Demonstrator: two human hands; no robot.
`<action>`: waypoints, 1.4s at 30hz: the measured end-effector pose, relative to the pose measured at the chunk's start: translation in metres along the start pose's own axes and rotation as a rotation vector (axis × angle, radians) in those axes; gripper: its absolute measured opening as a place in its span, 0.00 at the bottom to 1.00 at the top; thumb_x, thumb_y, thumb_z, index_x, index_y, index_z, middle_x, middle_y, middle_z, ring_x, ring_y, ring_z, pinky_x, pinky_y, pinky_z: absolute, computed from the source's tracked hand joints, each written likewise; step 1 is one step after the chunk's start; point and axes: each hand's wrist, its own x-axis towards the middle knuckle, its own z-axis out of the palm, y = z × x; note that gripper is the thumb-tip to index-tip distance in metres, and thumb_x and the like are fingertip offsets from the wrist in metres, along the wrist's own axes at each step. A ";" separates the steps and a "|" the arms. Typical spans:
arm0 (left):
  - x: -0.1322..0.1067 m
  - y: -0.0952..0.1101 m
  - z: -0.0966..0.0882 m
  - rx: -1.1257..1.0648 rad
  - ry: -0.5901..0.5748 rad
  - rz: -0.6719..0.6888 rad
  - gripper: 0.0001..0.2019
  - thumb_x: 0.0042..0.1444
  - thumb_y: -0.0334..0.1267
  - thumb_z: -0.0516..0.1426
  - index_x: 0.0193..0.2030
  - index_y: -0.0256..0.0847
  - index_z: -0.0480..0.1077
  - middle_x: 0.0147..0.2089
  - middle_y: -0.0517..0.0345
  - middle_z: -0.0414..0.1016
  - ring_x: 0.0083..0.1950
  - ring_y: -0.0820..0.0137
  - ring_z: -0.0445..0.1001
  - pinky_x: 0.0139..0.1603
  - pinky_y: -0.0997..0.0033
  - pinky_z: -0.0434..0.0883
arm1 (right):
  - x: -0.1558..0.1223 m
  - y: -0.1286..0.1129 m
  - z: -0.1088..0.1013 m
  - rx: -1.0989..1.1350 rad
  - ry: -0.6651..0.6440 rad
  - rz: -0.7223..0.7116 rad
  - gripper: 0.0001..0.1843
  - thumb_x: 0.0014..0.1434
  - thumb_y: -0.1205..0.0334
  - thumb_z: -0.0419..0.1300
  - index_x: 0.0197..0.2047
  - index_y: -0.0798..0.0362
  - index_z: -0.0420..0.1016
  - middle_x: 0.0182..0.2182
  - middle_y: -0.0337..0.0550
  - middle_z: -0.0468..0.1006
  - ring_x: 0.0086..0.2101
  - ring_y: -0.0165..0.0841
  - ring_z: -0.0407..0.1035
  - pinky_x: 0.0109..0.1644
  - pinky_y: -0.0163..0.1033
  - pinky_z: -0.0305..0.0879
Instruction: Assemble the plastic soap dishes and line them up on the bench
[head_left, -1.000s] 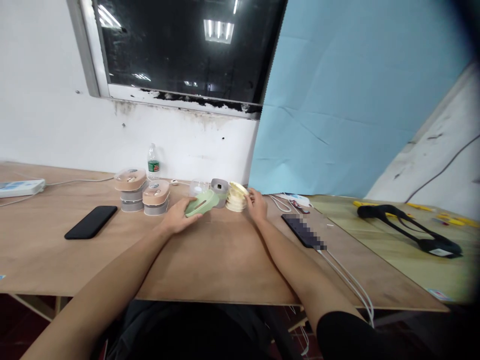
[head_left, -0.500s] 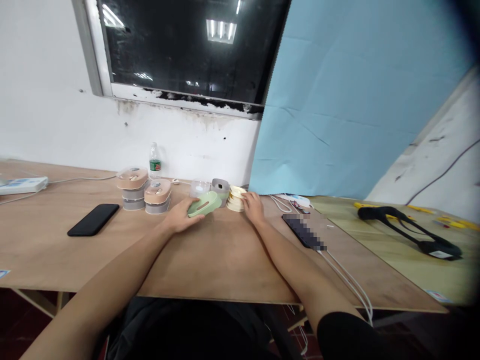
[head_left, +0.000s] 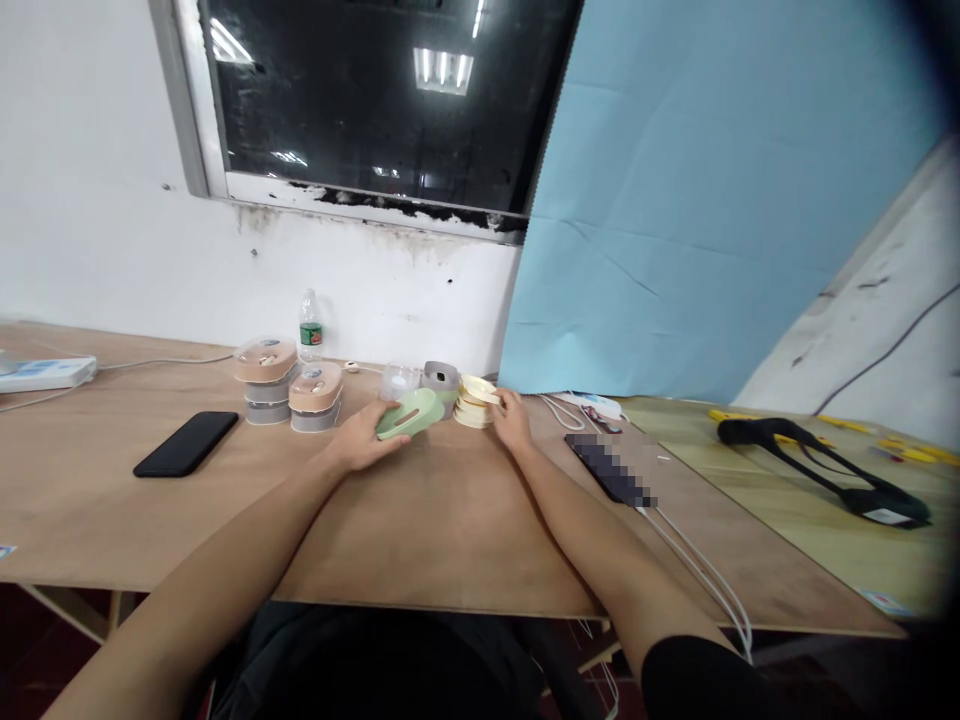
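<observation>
My left hand [head_left: 362, 440] grips a pale green oval lid [head_left: 411, 411] and holds it tilted just above the wooden table [head_left: 420, 520]. My right hand [head_left: 511, 420] rests against a stack of cream-yellow rings [head_left: 474, 401], with its fingers pinching the top ring, which is lifted at one edge. Behind the green lid stand a clear container [head_left: 397, 380] and a grey container [head_left: 440, 379].
Two stacks of pink-lidded grey boxes [head_left: 289, 394] stand to the left, with a water bottle [head_left: 308, 326] behind them. A black phone [head_left: 185, 443] lies further left. Another phone with white cables [head_left: 613, 468] lies right, and a black strap [head_left: 817, 460] far right.
My right hand has taken hold of the top ring and tipped it up from the stack. The left hand still holds the green lid in about the same place.
</observation>
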 end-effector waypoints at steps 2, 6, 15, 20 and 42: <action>0.000 -0.001 0.001 -0.001 -0.008 0.000 0.34 0.53 0.58 0.54 0.62 0.40 0.61 0.61 0.47 0.66 0.59 0.52 0.67 0.57 0.54 0.65 | 0.002 -0.002 0.000 0.004 0.076 0.035 0.12 0.56 0.61 0.54 0.42 0.52 0.73 0.46 0.49 0.72 0.47 0.40 0.67 0.54 0.48 0.63; 0.001 -0.002 0.002 -0.006 -0.020 0.010 0.34 0.52 0.59 0.55 0.61 0.40 0.61 0.60 0.47 0.67 0.58 0.52 0.68 0.57 0.54 0.65 | 0.008 -0.001 0.004 -0.031 0.176 0.127 0.14 0.53 0.58 0.58 0.42 0.53 0.73 0.49 0.52 0.71 0.50 0.43 0.66 0.56 0.49 0.62; 0.001 -0.002 0.002 0.012 -0.028 -0.005 0.34 0.52 0.59 0.55 0.61 0.41 0.61 0.60 0.48 0.67 0.58 0.53 0.67 0.57 0.53 0.65 | 0.005 -0.005 0.012 0.049 -0.102 0.156 0.28 0.48 0.50 0.64 0.51 0.52 0.72 0.58 0.53 0.63 0.57 0.45 0.61 0.62 0.51 0.56; 0.001 -0.001 0.002 0.017 -0.035 -0.010 0.35 0.52 0.59 0.54 0.62 0.41 0.61 0.60 0.48 0.66 0.59 0.53 0.67 0.57 0.54 0.65 | 0.002 -0.001 0.012 0.093 -0.121 0.101 0.25 0.54 0.53 0.58 0.54 0.52 0.70 0.59 0.53 0.63 0.59 0.44 0.58 0.64 0.52 0.53; 0.002 -0.005 0.002 -0.008 -0.045 0.011 0.33 0.56 0.58 0.52 0.62 0.39 0.60 0.61 0.46 0.65 0.60 0.54 0.65 0.60 0.54 0.63 | 0.010 -0.011 0.008 -0.040 -0.001 0.004 0.31 0.56 0.47 0.57 0.59 0.55 0.65 0.60 0.56 0.63 0.61 0.46 0.54 0.63 0.56 0.52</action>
